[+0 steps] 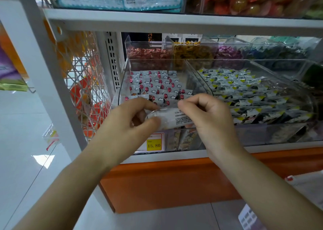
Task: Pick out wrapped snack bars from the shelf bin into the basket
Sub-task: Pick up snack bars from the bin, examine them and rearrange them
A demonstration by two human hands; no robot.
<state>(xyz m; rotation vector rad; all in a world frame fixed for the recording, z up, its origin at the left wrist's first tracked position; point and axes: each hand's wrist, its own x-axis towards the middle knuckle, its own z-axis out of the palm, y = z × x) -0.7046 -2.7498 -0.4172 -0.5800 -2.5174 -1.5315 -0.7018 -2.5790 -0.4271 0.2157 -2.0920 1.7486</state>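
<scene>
While both hands meet at the front lip of the clear shelf bin [123, 84], I hold one white wrapped snack bar [176, 118] between them. My left hand [125, 117] has its fingers [139, 102] curled round the bar's left end, thumb beneath. My right hand [208, 117] pinches the bar's right end between thumb and bent forefinger, the other fingers tucked in. The bar lies roughly level, printed text up, just over the bin's front wall. Deeper inside the bin, cloud-print bars [157, 88] stand packed in rows. Below the bin's front hangs a yellow price tag [153, 145] reading 15.80. Yellow-cornered packets [253, 96] fill the container just right of the bin
</scene>
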